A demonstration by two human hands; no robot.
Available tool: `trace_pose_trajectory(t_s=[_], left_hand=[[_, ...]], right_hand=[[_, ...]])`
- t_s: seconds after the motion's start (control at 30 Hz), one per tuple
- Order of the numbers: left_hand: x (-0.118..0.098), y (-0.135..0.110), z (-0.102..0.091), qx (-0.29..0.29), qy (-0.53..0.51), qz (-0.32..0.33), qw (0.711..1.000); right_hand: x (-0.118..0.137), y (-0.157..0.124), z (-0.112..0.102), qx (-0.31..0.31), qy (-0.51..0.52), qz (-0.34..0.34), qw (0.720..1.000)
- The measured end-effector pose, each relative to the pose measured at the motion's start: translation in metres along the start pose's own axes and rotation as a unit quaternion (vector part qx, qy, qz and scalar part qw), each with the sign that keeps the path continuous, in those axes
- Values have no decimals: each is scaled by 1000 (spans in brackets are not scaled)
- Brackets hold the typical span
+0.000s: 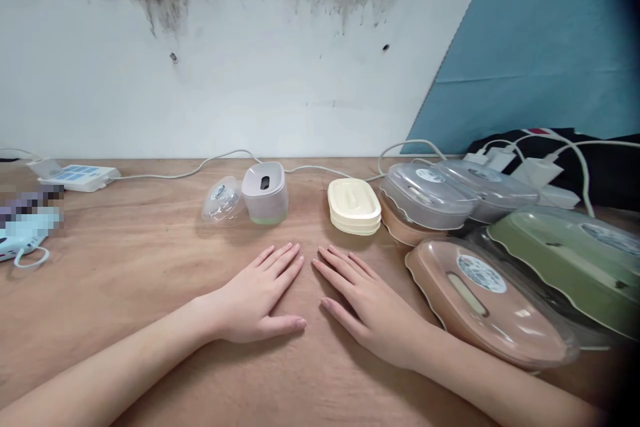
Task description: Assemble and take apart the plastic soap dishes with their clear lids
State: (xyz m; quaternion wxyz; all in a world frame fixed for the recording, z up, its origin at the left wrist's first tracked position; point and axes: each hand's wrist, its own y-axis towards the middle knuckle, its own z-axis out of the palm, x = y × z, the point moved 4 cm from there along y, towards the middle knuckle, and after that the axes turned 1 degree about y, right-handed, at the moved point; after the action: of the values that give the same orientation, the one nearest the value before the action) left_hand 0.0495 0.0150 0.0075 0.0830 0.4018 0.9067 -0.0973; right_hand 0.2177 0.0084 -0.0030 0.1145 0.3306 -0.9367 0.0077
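Note:
Palm down on the wooden table (pixel 165 260), my left hand (pixel 255 297) lies flat with its fingers stretched out and the thumb apart. My right hand (pixel 363 300) rests the same way beside it, a gap between the two. Neither hand holds anything. Beyond my left hand stands a pale lilac container (pixel 265 197) with a dark slot in its top, and a clear plastic cover (pixel 223 200) leans beside it. Past my right fingertips sits a stack of cream-coloured lids (pixel 354 203). A peach-coloured box (pixel 493 303) under a clear cover is right of my right hand.
Grey covered boxes (pixel 433 193) and a green covered box (pixel 575 253) crowd the right side. White plugs (pixel 535 170) and cables lie behind them. A white power strip (pixel 83 177) and a light blue device (pixel 25 240) are at the left. A white wall (pixel 275 80) borders the back.

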Motion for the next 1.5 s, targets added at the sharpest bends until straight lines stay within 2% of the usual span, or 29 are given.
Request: trace_pose_trajectory(t_s=[0.3,0.47,0.57,0.67,0.77,0.9,1.07,1.37,1.43,1.5], left_hand=[[-1,0,0,7,13,-5,1000],[0,0,1,-2,9,-9,1000],[1,0,1,-10,1,-7,1000],[1,0,0,-21,-15,-2,1000],[1,-1,-1,-30,-25,4,999],[1,-1,-1,-38,-34,6,999],[0,-2,-2,-33,-29,0,999],[0,-1,-1,-24,-33,-5,999],[3,-2,1,-45,-69,-11,997],[10,-2,0,-120,-143,-35,982]], right_hand=[[0,0,0,-8,-9,-5,1000],[7,0,-4,-22,-55,-26,998],[5,7,-19,-50,-143,-10,988],[-11,22,-42,-75,-272,60,957],[-30,37,-58,-72,-315,98,941],[-43,48,-62,-46,-324,106,939],[-40,42,-65,-39,-314,110,942],[-35,32,-73,-71,-291,127,946],[-26,27,-78,-87,-291,121,945],[-11,19,-79,-98,-281,76,952]])
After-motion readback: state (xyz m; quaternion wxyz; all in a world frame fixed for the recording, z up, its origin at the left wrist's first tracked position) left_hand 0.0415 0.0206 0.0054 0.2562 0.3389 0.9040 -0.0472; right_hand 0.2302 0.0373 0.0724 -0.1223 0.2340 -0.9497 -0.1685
